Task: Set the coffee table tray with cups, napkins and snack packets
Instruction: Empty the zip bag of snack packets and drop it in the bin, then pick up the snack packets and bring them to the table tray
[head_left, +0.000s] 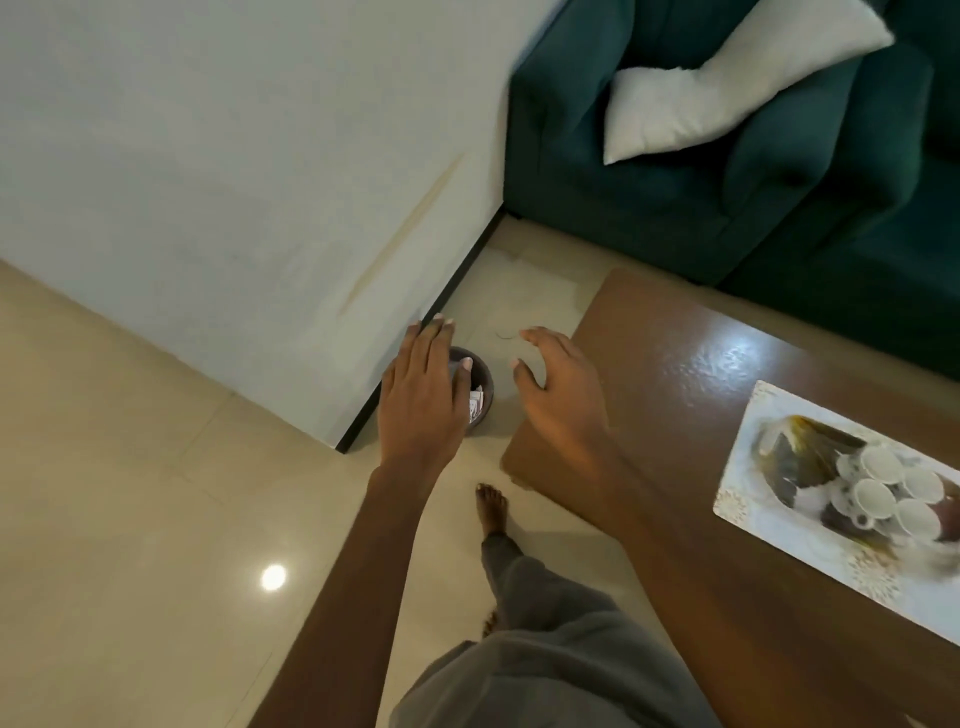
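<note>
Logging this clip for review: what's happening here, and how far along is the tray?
A person reaches both hands toward a small dark bowl holding pale packets, down by the wall. The left hand is over it and the right hand is open beside it; neither grips anything yet. On the coffee table, the tray already holds a cluster of white cups.

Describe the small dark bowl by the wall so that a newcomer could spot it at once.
Start at the wall's dark skirting, where its corner meets the cream floor. The round dark bowl sits there, left of the wooden coffee table, half under the left hand. Only it holds small white packets.
</note>
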